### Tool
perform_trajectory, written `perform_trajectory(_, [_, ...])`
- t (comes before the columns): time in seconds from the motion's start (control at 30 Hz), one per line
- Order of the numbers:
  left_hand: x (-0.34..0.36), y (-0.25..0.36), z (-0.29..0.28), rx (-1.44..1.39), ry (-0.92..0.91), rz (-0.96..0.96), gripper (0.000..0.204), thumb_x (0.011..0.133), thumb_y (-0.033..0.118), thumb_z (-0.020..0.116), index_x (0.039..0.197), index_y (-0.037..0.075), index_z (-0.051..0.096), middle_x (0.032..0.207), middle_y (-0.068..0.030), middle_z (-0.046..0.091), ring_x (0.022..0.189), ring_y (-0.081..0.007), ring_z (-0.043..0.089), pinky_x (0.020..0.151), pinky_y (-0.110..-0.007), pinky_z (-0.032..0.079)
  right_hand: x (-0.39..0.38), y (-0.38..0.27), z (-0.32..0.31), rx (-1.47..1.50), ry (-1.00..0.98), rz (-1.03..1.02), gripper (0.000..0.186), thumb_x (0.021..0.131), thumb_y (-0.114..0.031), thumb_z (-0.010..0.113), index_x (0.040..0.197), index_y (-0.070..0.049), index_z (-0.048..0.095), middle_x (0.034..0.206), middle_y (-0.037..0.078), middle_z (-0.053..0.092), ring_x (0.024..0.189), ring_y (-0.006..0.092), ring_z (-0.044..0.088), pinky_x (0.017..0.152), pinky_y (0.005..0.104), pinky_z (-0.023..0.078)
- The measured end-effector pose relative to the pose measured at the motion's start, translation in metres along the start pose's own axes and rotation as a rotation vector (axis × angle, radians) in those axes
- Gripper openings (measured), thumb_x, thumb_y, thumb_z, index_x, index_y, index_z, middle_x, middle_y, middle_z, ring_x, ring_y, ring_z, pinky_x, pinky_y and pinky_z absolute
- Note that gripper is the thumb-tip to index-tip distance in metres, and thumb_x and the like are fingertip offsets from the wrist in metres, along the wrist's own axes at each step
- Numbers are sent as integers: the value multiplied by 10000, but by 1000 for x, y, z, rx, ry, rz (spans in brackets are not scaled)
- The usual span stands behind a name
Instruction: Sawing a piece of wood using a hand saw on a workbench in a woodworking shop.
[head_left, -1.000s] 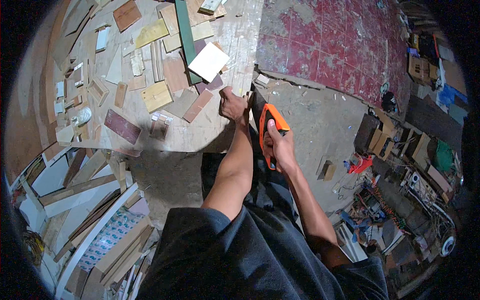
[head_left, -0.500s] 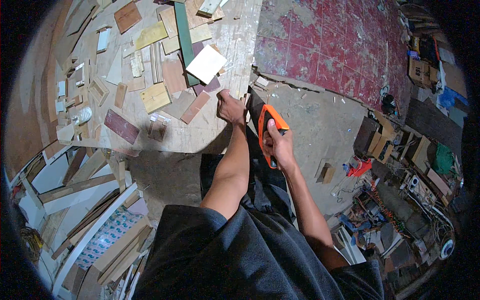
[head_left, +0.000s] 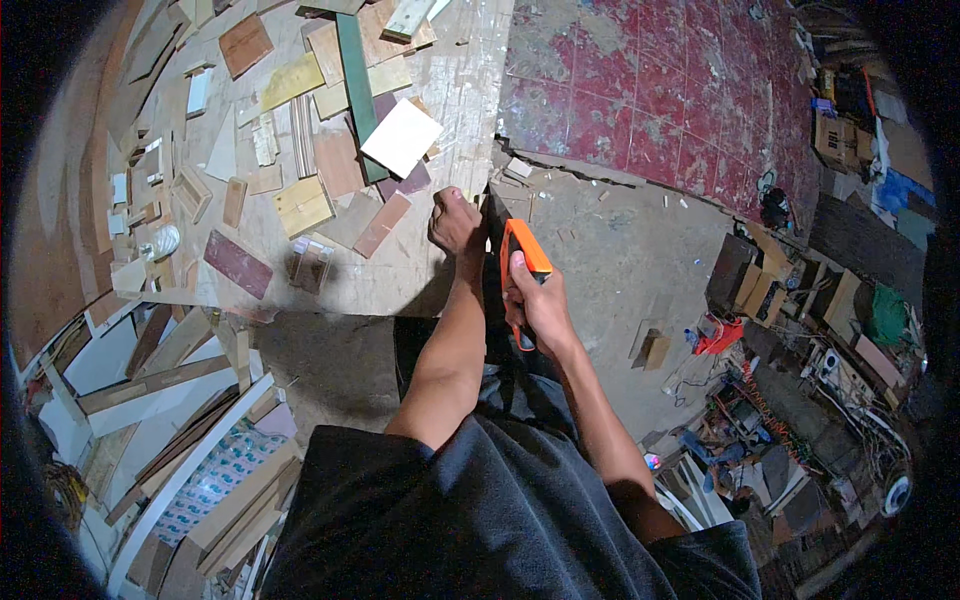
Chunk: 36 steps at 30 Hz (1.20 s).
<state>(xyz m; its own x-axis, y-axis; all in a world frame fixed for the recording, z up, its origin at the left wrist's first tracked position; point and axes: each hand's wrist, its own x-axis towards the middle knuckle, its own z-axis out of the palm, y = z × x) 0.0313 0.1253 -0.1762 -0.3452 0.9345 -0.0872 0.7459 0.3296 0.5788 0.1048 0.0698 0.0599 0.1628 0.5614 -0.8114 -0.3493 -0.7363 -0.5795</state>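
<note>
My right hand (head_left: 541, 308) is wrapped around the orange and black handle (head_left: 531, 248) of a handsaw. The saw's dark blade (head_left: 498, 206) points away from me, along the right edge of the wooden worktable (head_left: 375, 284). On that edge, just left of the blade, rests my left hand (head_left: 458, 224) with its fingers curled. What it grips is mostly hidden; a narrow sliver of wood shows between the hand and the blade. Beyond my left hand lie a white rectangular board (head_left: 402, 138) and a reddish-brown wood strip (head_left: 382, 225).
Wood offcuts and a long green strip (head_left: 358, 95) lie across the table. Stacked boards (head_left: 150, 380) stand below it at left. Right of the table is concrete floor (head_left: 590, 235), with worn red flooring (head_left: 640, 90) beyond. Cables and tools clutter the far right.
The saw and my right hand have come slightly toward me and lower, with the handle now tilted differently. My left hand stays at the table edge. The whole view has shifted a little.
</note>
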Motion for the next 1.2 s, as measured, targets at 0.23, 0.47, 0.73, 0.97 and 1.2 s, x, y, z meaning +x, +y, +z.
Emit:
perform_trajectory(0.23, [15,-21,-7,146,-246,297,112,944,229,582,935,117,583,663,-175,639,629,-393,654,567,-519,511,3,-4,-4,-55,77,55,335,1010,-352,624,856,-64,549,622,-19,504,462,82,444,430,271,353])
perform_trajectory(0.47, [33,-16,-13,77,-139,450,118,859,168,661,940,104,603,828,-151,692,780,-343,658,706,-479,515,-3,-11,18,-27,132,83,334,995,-345,652,825,-79,544,590,-32,476,444,74,418,398,273,316])
perform_trajectory(0.73, [31,6,2,-36,-21,187,158,987,231,512,1003,126,629,853,-129,686,788,-369,654,701,-478,486,0,-10,20,-7,121,83,351,999,-345,645,795,-87,524,585,-27,476,436,79,418,400,275,322])
perform_trajectory(0.97, [36,0,22,-46,-255,210,240,1013,307,475,970,103,593,824,-173,691,731,-417,662,652,-532,490,-5,-18,14,50,95,102,347,1002,-339,639,797,-89,514,583,-32,468,435,69,408,404,258,305])
perform_trajectory(1.2, [33,7,20,-80,-187,180,202,1009,284,492,995,111,595,719,-192,662,676,-438,653,625,-549,483,-7,10,4,-182,176,-160,257,1007,-284,644,917,-53,580,665,-52,502,529,40,428,465,234,329])
